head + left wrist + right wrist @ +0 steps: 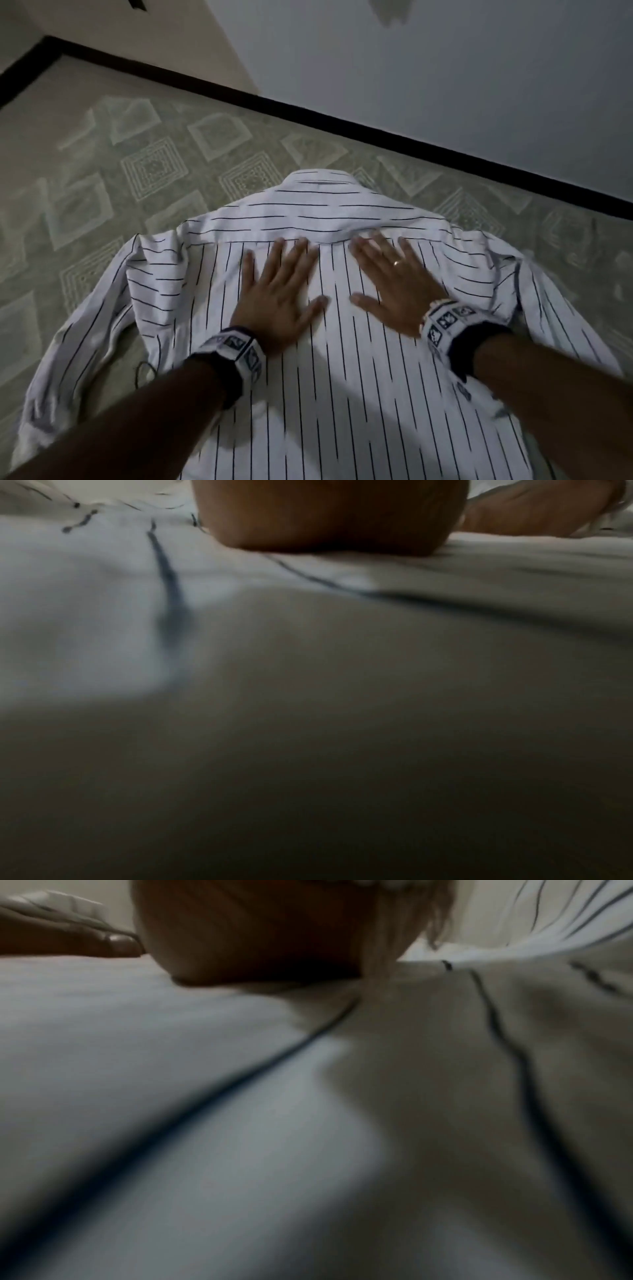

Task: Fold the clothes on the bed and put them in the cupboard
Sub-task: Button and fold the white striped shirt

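Note:
A white shirt with thin dark stripes (335,394) lies back-up on the bed, collar (318,186) pointing away from me and both sleeves spread to the sides. My left hand (279,291) presses flat on its upper back, fingers straight and spread. My right hand (394,284), with a ring on one finger, lies flat beside it in the same way. In the left wrist view the heel of the left hand (329,515) sits on the striped cloth (85,601). The right wrist view shows the right palm (257,931) on the shirt (171,1096).
The bed is covered with a pale green patterned sheet (113,178). A dark frame edge (376,132) runs along its far side, with a light wall (445,68) behind. The left sleeve (85,335) is bunched; a thin dark cord (144,371) lies next to it.

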